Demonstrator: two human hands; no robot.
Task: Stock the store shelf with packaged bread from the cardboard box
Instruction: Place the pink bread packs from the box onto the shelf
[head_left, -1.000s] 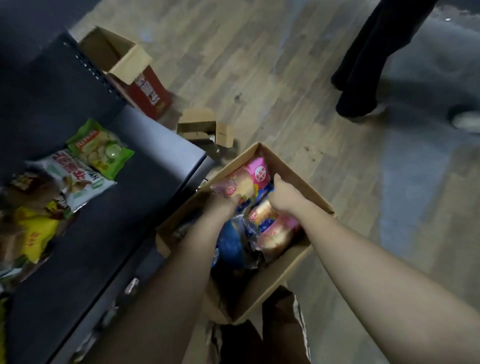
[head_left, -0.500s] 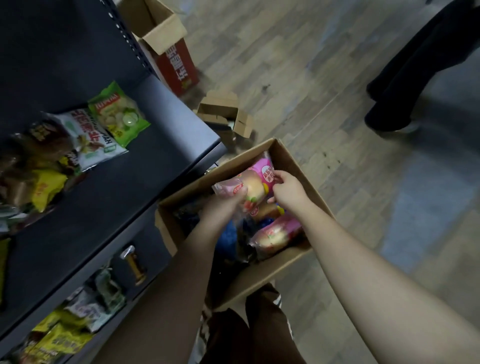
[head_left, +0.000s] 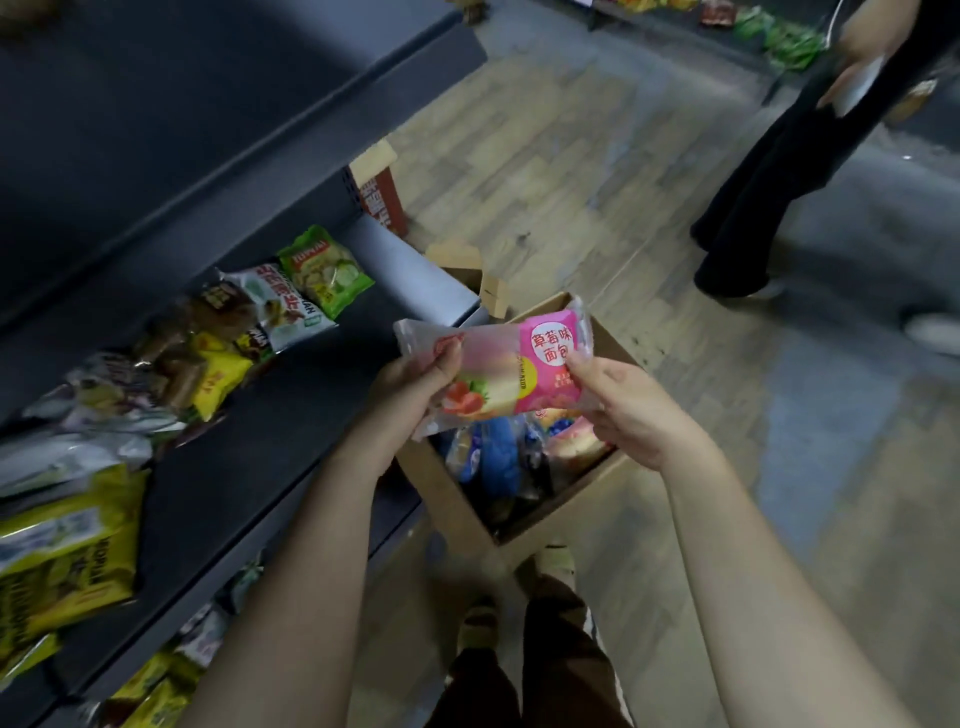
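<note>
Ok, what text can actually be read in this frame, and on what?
"草莓味 面包": pink panel of the bread pack.
Green pack, white pack, yellow bag, red box: print there, too blurred to read.

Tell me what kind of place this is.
Probably a shop aisle mid-restock: shelf lined with snack packs, open box of packaged goods on the floor, left hand and right hand holding a bread pack.
</note>
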